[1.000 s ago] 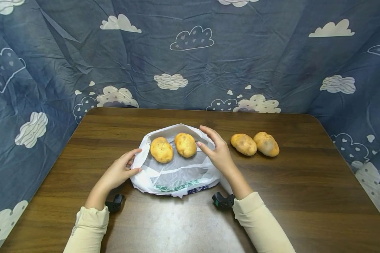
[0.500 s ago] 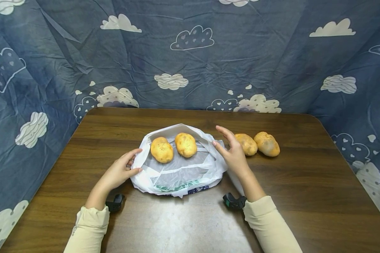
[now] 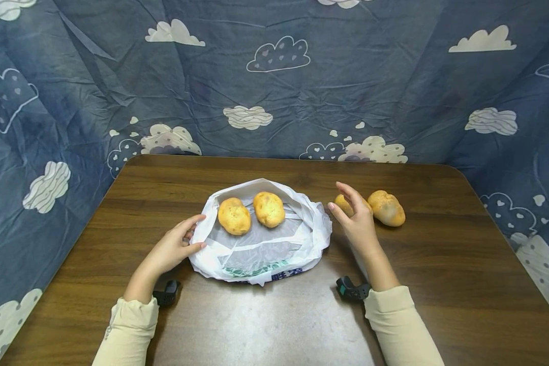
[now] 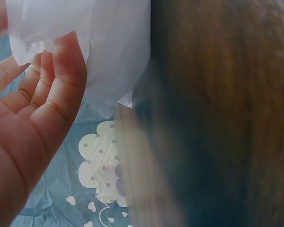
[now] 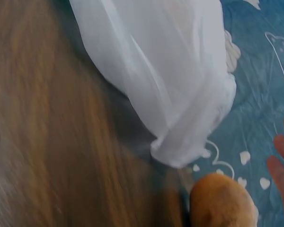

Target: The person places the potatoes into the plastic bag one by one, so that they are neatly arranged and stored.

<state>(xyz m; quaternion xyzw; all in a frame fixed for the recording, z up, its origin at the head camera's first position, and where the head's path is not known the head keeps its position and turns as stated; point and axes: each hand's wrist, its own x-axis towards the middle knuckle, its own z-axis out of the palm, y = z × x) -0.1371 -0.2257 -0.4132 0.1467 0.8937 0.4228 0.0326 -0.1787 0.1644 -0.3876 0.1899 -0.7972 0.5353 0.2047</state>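
Note:
A white plastic bag [image 3: 317, 223] lies with its mouth spread open on the table, green and blue print along its near side. Inside it are two yellow potatoes, a left one [image 3: 234, 216] and a right one [image 3: 269, 209]. My left hand [image 3: 171, 246] holds the bag's left edge with curled fingers, also seen in the left wrist view. My right hand [image 3: 359, 223], fingers spread and holding nothing, is right of the bag. It partly hides a third potato [image 3: 343, 204]; a browner potato [image 3: 387, 208] lies beside that one.
The brown wooden table [image 3: 439, 264] reaches back to a blue cloud-patterned curtain [image 3: 274, 91]. A black wrist camera [image 3: 166, 293] sits at the left wrist, and another camera [image 3: 352, 290] at the right wrist.
My right hand has left the bag's right edge and moved right, over to the nearer outside potato. The bag's right side has spread outward. My left hand stays put.

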